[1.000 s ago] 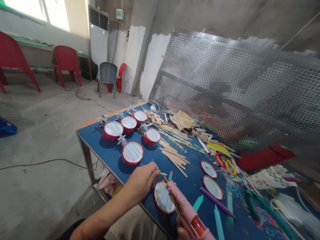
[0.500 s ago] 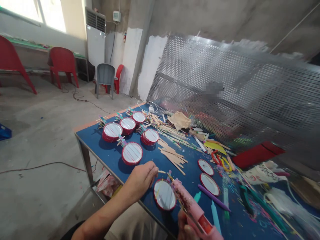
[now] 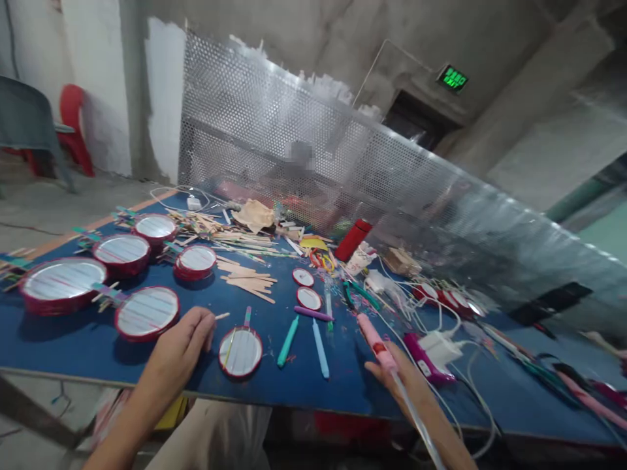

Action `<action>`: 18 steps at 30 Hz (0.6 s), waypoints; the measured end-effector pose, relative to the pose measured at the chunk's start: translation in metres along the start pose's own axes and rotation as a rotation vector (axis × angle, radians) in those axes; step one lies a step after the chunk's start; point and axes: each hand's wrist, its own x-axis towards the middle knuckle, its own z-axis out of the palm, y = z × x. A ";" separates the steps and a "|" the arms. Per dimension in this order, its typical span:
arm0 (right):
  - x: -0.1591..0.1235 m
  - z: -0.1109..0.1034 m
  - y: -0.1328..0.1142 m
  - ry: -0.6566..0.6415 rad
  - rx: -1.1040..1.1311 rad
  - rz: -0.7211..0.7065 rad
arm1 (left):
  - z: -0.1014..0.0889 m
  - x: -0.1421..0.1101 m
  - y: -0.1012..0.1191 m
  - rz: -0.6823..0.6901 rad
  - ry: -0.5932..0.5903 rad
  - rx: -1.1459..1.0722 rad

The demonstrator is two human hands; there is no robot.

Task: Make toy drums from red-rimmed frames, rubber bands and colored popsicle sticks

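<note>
My left hand [image 3: 189, 333] is closed in a pinch on a short pale stick [image 3: 222, 316], whose end points right. Just right of it, a small banjo-like craft [image 3: 240, 352] with a red rim and strings lies flat near the table's front edge. My right hand [image 3: 399, 372] is around a pink glue gun [image 3: 373, 339], its nozzle pointing up and left; the gun hides part of the fingers. Between the hands lie a teal pen-like stick [image 3: 288, 341], a light blue one [image 3: 321, 349] and a purple one [image 3: 313, 314].
Several finished-looking banjo crafts [image 3: 147, 313] stand at the left. Wooden craft sticks [image 3: 249, 281] lie mid-table, with two red-rimmed discs [image 3: 309, 298] to their right. Farther right are green-handled pliers [image 3: 362, 295], a purple power strip [image 3: 428, 359] and cables. A perforated metal panel [image 3: 343, 156] stands behind.
The view has swung right. My right hand has carried the glue gun rightward, away from the small banjo craft. My left hand still pinches the stick, now left of the craft.
</note>
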 end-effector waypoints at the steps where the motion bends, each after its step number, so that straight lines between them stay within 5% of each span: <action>1: 0.005 -0.007 0.010 -0.027 -0.032 -0.009 | 0.000 0.000 0.000 0.006 0.006 0.000; 7: 0.028 -0.025 0.051 -0.158 -0.178 -0.050 | 0.000 0.001 0.000 0.011 0.026 0.008; 18: 0.033 -0.028 0.065 -0.206 -0.230 -0.150 | 0.003 -0.006 0.003 -0.016 -0.015 0.055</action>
